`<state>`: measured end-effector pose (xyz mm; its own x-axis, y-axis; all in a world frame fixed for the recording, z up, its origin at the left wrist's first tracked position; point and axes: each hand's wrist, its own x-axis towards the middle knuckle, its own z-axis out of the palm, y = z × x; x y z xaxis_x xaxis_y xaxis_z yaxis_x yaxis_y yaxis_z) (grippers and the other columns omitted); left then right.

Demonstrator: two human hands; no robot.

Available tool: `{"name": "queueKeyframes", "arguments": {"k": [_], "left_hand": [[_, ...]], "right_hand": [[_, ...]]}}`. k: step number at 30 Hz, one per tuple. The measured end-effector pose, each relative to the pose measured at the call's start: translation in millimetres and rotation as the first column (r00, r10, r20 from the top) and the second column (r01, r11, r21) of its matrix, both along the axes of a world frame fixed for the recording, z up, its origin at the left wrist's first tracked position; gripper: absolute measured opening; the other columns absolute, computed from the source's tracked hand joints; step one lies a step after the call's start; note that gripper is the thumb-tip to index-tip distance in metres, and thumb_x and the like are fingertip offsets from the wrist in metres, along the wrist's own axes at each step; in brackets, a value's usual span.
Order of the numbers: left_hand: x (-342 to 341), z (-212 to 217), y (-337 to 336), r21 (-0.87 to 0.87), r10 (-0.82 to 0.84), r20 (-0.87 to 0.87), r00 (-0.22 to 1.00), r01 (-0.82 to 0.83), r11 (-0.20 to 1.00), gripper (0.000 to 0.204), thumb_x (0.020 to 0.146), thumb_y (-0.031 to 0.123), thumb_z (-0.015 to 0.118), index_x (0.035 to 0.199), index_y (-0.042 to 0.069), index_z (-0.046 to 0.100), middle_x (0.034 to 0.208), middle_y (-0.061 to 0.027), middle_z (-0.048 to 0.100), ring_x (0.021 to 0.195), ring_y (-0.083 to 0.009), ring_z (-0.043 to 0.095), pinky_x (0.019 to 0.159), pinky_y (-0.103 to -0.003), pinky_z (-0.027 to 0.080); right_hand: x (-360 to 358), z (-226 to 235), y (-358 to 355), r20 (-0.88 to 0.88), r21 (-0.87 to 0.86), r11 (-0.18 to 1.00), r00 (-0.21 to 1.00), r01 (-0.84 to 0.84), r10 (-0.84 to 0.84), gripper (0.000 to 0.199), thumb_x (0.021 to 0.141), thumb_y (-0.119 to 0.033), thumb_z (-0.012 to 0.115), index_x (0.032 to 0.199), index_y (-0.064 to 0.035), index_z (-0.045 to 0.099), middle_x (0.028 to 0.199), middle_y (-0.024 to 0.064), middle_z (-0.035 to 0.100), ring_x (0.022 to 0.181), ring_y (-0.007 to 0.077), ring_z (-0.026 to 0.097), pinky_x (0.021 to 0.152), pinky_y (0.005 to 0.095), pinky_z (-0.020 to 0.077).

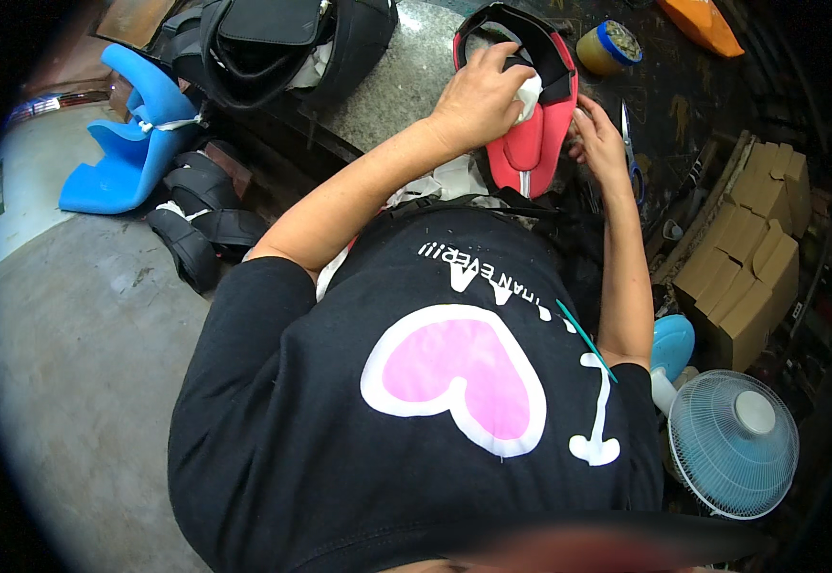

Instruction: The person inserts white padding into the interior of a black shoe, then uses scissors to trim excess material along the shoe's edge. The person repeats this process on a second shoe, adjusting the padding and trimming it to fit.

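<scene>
A red and black padded piece (521, 148) with a hollow black-lined opening lies at the upper middle, its narrow red end toward me. My left hand (481, 94) reaches over the opening, fingers bent around a white soft wad (531, 91) that shows below the fingertips. Part of the wad is hidden by that hand. Along the right edge of the padded piece, my right hand (602, 138) has its fingers curled against the red side. Some of those fingertips are out of sight.
Right of the padded piece stand a blue-lidded jar (610, 48) and scissors (630, 148). Black padded bags (277, 48) sit at upper left, near a blue foam piece (125, 134). Cardboard boxes (746, 258) and a fan (734, 444) are on the right.
</scene>
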<state>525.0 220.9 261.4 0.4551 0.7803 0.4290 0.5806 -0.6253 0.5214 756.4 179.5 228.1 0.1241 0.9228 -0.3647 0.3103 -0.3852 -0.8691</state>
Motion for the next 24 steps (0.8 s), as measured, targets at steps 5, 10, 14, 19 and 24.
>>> {"name": "queueKeyframes", "arguments": {"k": [5, 10, 14, 19, 24], "left_hand": [[13, -12, 0, -0.174, -0.044, -0.481, 0.875, -0.046, 0.984, 0.045, 0.078, 0.038, 0.072, 0.108, 0.005, 0.067, 0.112, -0.0141, 0.063, 0.108, -0.0317, 0.056, 0.098, -0.049, 0.041], [23, -20, -18, -0.108, -0.238, -0.519, 0.821, 0.213, 0.971, 0.035, 0.081, 0.044, 0.067, 0.105, 0.019, 0.07, 0.098, -0.0086, 0.066, 0.103, -0.027, 0.059, 0.098, -0.054, 0.037], [9, -28, -15, -0.301, -0.4, -0.32, 0.859, 0.308, 0.902, 0.034, 0.08, 0.04, 0.068, 0.106, 0.017, 0.068, 0.101, -0.0094, 0.064, 0.102, -0.0312, 0.059, 0.088, -0.044, 0.049], [-5, -34, 18, -0.606, -0.131, -0.115, 0.985, 0.035, 0.795, 0.03, 0.089, 0.024, 0.052, 0.114, 0.012, 0.062, 0.106, -0.0192, 0.066, 0.095, -0.0372, 0.066, 0.083, -0.048, 0.051], [22, -36, 12, -0.451, -0.343, -0.551, 0.761, 0.074, 0.89, 0.05, 0.092, 0.014, 0.05, 0.137, 0.035, 0.052, 0.125, -0.0154, 0.06, 0.108, -0.0317, 0.064, 0.085, -0.042, 0.054]], "right_hand": [[3, 30, -9, 0.29, 0.364, 0.931, 0.953, -0.027, -0.086, 0.02, 0.092, -0.011, 0.061, 0.109, -0.005, 0.069, 0.097, 0.0065, 0.072, 0.087, 0.0134, 0.069, 0.079, 0.0275, 0.0522], [-32, 36, 8, 0.198, 0.557, 0.773, 0.953, -0.303, 0.23, 0.027, 0.089, -0.003, 0.057, 0.115, -0.0046, 0.066, 0.11, 0.0124, 0.069, 0.102, 0.0221, 0.067, 0.089, 0.0315, 0.0509], [-43, 17, 20, 0.678, 0.289, 0.698, 0.655, -0.655, 0.334, 0.045, 0.086, -0.012, 0.06, 0.13, -0.0066, 0.055, 0.128, 0.016, 0.058, 0.121, 0.0313, 0.053, 0.102, 0.0398, 0.044], [-19, 8, 1, 0.668, 0.26, 0.627, 0.606, -0.735, 0.433, 0.039, 0.083, -0.015, 0.066, 0.12, -0.0064, 0.061, 0.125, 0.0132, 0.06, 0.117, 0.0309, 0.055, 0.099, 0.0395, 0.0465], [-10, 16, -15, 0.711, 0.217, 0.51, 0.493, -0.832, 0.502, 0.027, 0.074, -0.007, 0.069, 0.1, -0.0043, 0.065, 0.11, 0.0117, 0.062, 0.11, 0.0281, 0.058, 0.092, 0.0373, 0.05]]}}
